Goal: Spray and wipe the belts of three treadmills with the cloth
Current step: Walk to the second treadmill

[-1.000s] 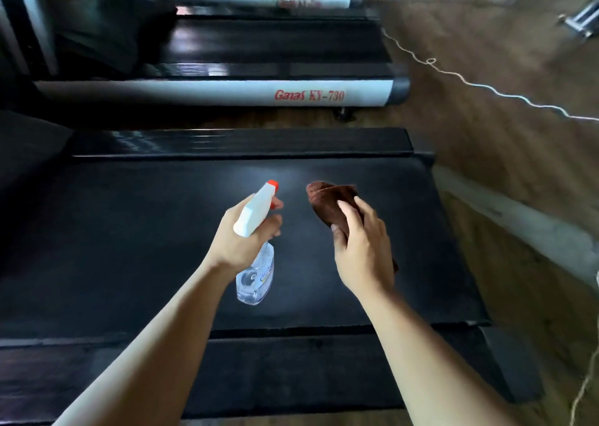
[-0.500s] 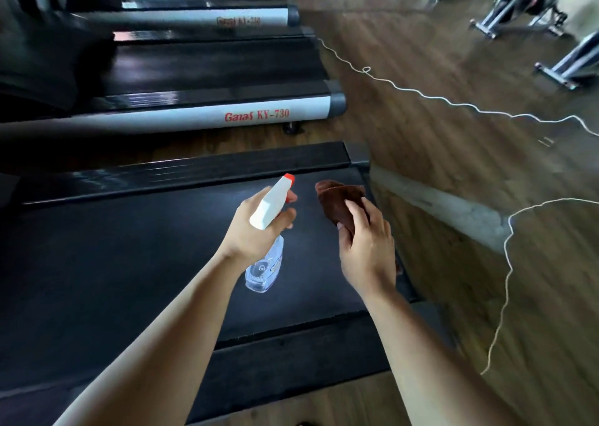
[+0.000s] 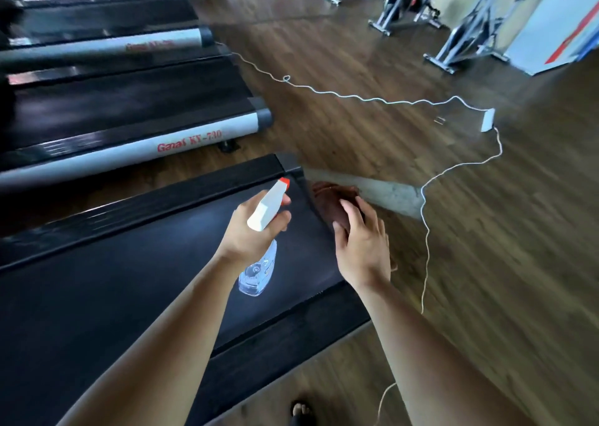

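Head view: swung right and away from the nearest treadmill belt (image 3: 136, 283) since a second ago, so that wooden floor (image 3: 486, 231) now fills the right half where belt lay before. Left hand (image 3: 249, 234) wrapped round the neck of a clear spray bottle (image 3: 259, 273), white head and orange nozzle aimed at the far right corner of the belt, one finger on the trigger. Right hand (image 3: 363, 247) curled over a bunched brown cloth (image 3: 330, 198), now held past the belt's right end, over the floor rather than above the belt as earlier. Faint pale sheen on the belt beneath the bottle, possibly spray, too blurred to confirm. Judged: work on this belt near its close, or a move round its end under way. Second treadmill (image 3: 146, 147), lettered in red on its grey side rail, just beyond on the left, a third further back. White cable (image 3: 356, 96) snaking across the floor to a small white box (image 3: 487, 119), then looping back close beside the right arm: a trip risk on any walk round. Exercise bikes (image 3: 405, 1) far right. Sandalled foot (image 3: 301, 411) at the near edge
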The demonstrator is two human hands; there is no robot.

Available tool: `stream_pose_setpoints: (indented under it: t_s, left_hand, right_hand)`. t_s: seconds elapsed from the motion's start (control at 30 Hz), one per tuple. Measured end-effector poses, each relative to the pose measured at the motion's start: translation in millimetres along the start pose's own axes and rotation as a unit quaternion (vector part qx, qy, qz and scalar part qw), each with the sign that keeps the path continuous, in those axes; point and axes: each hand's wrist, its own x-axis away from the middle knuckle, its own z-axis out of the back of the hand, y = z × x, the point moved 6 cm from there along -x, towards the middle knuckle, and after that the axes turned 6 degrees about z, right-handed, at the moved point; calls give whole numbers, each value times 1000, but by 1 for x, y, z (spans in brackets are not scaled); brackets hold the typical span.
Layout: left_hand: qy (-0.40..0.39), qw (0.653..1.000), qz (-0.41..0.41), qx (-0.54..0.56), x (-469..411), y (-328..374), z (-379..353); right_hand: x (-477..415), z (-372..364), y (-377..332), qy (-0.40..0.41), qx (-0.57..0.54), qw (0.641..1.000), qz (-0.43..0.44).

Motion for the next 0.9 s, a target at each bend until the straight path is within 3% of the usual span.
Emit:
stream_pose_setpoints:
  t_s: [0.37, 0.67, 0.9]
  left_hand:
    - [-59, 998, -12, -29, -49, 75, -136]
    - [-73, 996, -44, -20, -125, 137, -254]
    - [-76, 995, -66, -12, -184, 166, -304]
  right_hand:
    - [-42, 92, 122, 26, 41, 996, -70]
    - [-115, 147, 227, 52, 56, 996, -53]
    - [-179, 151, 279, 54, 63, 996, -39]
